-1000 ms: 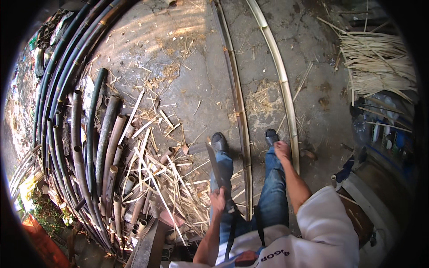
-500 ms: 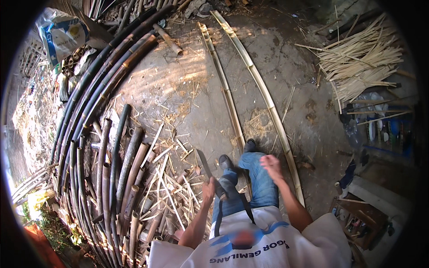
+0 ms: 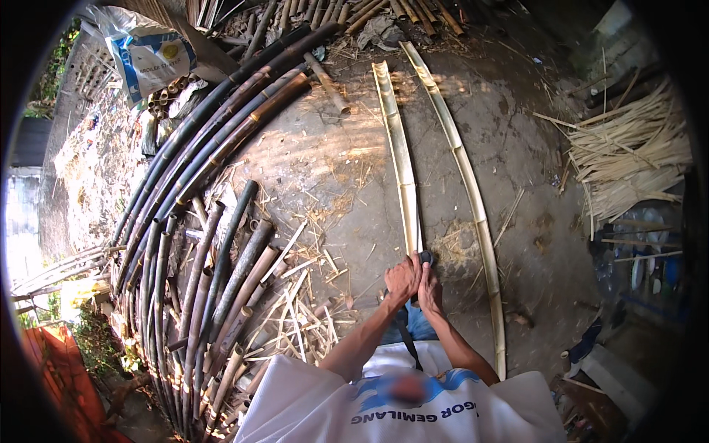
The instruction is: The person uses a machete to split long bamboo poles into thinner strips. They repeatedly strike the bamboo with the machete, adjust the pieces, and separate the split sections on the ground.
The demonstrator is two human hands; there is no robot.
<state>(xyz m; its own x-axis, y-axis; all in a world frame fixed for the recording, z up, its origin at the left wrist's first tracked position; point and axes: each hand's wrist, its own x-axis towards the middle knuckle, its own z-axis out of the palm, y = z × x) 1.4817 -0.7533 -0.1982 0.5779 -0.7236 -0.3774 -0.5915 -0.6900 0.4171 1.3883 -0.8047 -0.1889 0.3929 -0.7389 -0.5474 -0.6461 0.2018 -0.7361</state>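
Observation:
My two hands are pressed together in front of my legs, at the near end of a split bamboo half [image 3: 399, 159]. My left hand [image 3: 402, 279] is closed, its knuckles up. From between the hands the thin blade of a machete [image 3: 419, 230] points away, seen almost edge-on along the bamboo's right side. My left hand seems closed on its handle, which is hidden. My right hand [image 3: 429, 288] lies close against the left; its finger grip is hidden. A second split bamboo half [image 3: 467, 177] lies on the ground to the right, touched by neither hand.
Several dark bamboo poles [image 3: 214, 140] lie at the left, with shorter bamboo pieces [image 3: 221, 269] nearer me. Pale splints [image 3: 303, 314] litter the ground beside them. A heap of thin strips [image 3: 628, 151] lies at right; a printed sack [image 3: 151, 59] stands far left.
My left hand has moved right and forward with the machete, and my right hand has come in to meet it. The left bamboo half now shows more of its pale inner face. The view has shifted.

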